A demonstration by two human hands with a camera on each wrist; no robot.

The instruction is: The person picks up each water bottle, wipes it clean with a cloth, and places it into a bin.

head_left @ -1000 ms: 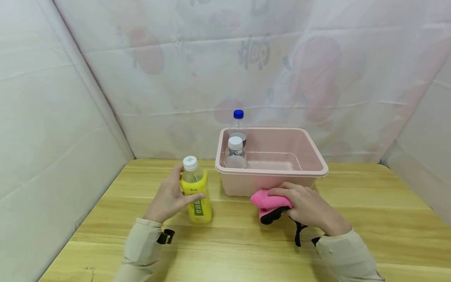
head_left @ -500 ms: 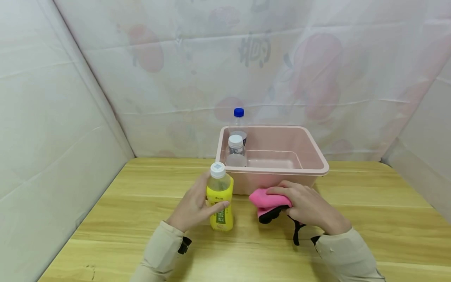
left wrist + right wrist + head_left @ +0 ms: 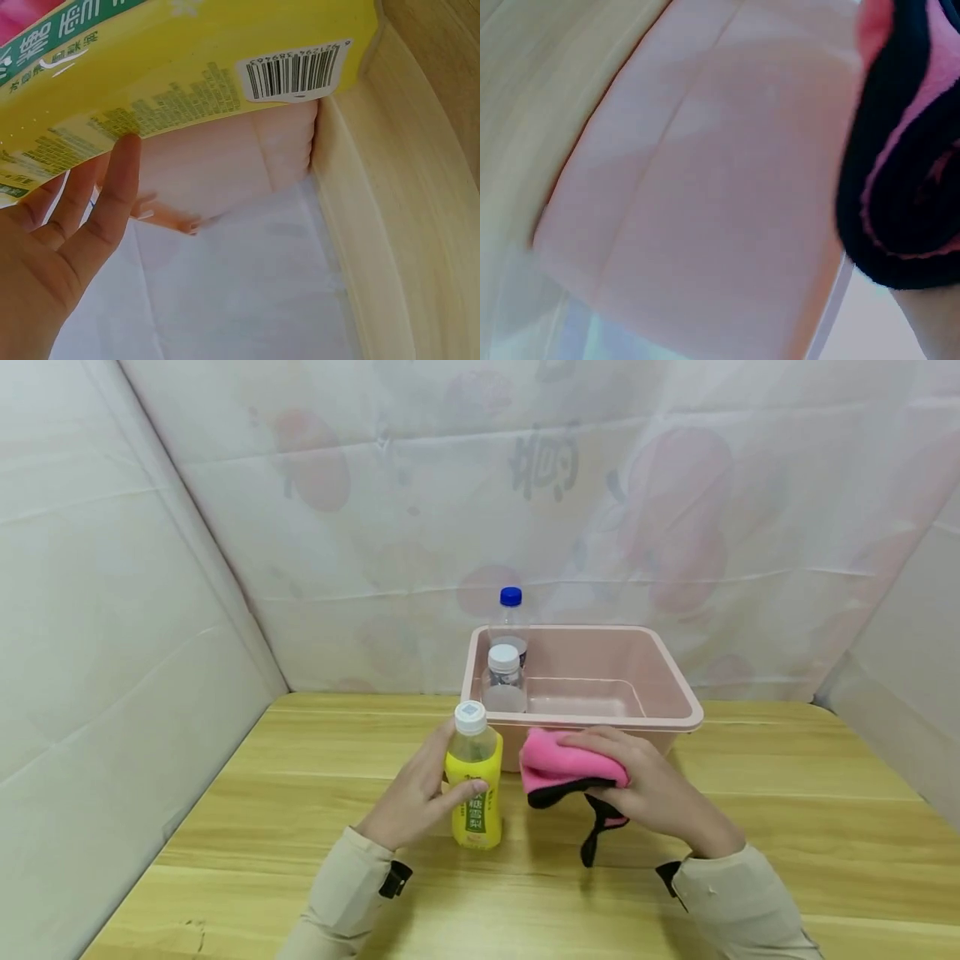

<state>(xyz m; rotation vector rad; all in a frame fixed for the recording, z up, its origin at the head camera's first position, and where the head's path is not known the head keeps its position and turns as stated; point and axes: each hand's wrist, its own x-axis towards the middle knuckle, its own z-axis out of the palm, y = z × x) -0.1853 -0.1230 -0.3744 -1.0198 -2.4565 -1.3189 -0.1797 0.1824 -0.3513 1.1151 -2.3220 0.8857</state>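
My left hand (image 3: 416,797) grips a yellow-labelled drink bottle (image 3: 477,777) with a white cap, thumb across its front. The bottle is upright in front of the pink bin. In the left wrist view, fingers (image 3: 112,191) press the label (image 3: 187,67) near its small print. My right hand (image 3: 648,785) holds a folded pink cloth with black edging (image 3: 566,760), just right of the bottle and apart from it. A black strap-like end of the cloth hangs below. In the right wrist view, the cloth's rolled edge (image 3: 889,187) shows close up; most of the hand is hidden there.
The pink bin (image 3: 675,724) stands behind both hands. At its left end stand a clear bottle with a blue cap (image 3: 511,597) and a shorter clear bottle with a white cap (image 3: 504,658). Fabric walls (image 3: 420,527) enclose the wooden table (image 3: 262,843).
My left hand has brought the yellow bottle rightward, close to the cloth. The right hand has raised the pink cloth slightly and turned it toward the bottle.
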